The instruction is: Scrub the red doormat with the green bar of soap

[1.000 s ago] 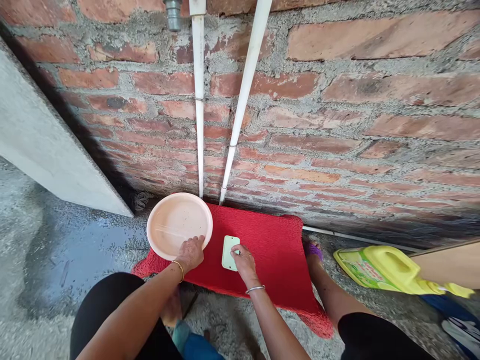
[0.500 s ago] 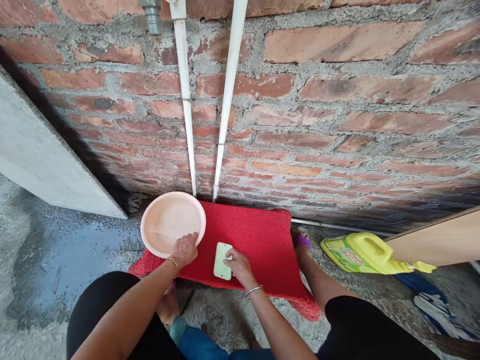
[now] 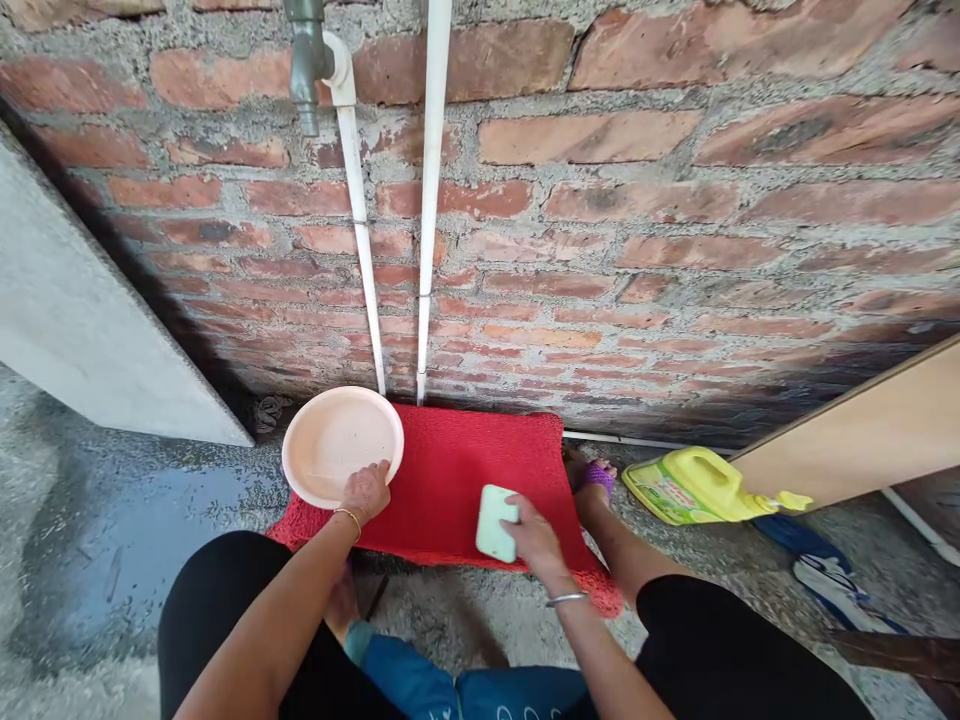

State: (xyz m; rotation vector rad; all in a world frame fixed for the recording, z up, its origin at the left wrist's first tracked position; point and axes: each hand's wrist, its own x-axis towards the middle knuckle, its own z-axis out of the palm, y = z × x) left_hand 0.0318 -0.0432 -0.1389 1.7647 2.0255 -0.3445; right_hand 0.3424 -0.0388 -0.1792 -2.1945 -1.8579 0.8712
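My left hand (image 3: 367,490) is closed on the near right rim of a pale pink plastic basin (image 3: 337,440), thumb and fingers over its edge. The basin is tilted a little and stands on the left end of a red, knit-looking cloth (image 3: 465,450). That cloth is spread over a low flat support, with its edges hanging down. In my right hand (image 3: 534,530) is a pale green rounded rectangular block (image 3: 496,523), held by its right side above the right half of the cloth. The block's underside is hidden, so I cannot tell whether it has bristles.
A yellow detergent jug (image 3: 694,485) lies on the floor at right, beside a leaning board (image 3: 855,430) and a shoe (image 3: 840,590). At left leans a grey slab (image 3: 112,300) over wet concrete. A tap (image 3: 306,70) and white pipes (image 3: 429,180) run along the brick wall.
My right hand has moved right across the red cloth with the green block. My left hand keeps its hold on the basin rim. The camera view has shifted slightly.
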